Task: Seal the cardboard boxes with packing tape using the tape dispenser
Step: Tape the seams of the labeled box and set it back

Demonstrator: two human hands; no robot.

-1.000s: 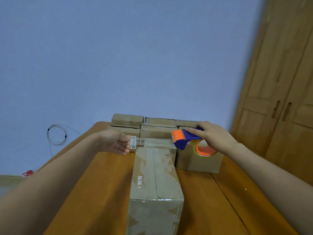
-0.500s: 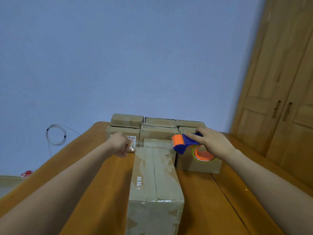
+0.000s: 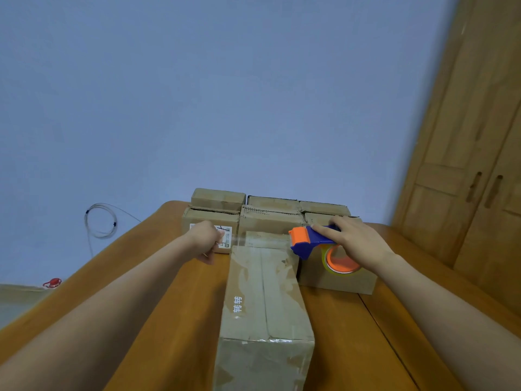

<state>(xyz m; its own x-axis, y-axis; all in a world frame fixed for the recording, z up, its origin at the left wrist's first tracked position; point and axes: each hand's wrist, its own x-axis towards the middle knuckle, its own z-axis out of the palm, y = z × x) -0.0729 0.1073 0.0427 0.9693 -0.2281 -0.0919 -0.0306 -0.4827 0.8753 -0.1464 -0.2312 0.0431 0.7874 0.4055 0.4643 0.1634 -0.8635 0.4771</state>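
R hand [image 3: 356, 244] grips the blue-and-orange tape dispenser [image 3: 313, 244] from above, fingers curled over its body, the clear tape roll w/ orange core [image 3: 339, 259] hanging just below the palm. It sits at the far right edge of the long box [image 3: 265, 292] nearest the camera. L hand [image 3: 207, 241] is off the box's far left edge, fingers curled and pinching what looks like the free end of a clear tape strip [image 3: 239, 239] (hard to see, it's transparent) stretched across the box's far end toward the dispenser.

Change vs a sec ago: L hand has pushed further out, toward the far end of the table [image 3: 174, 300], and dropped lower beside the box; dispenser has barely shifted. So I'd judge the strip is pulled taut across the far end, ready to be pressed down and cut. That seal isn't done yet.

Count: 1 dispenser, 1 roll, 1 long box in front. Behind it at the table's far edge, a stack of smaller boxes [image 3: 270, 218]: I make out approx 6 (3 across, 2 rows), incl. the one under the dispenser; can't tell if more are hidden. A coiled cable [image 3: 100, 221] hangs on the wall left of the table; wooden doors [image 3: 479, 165] at right.
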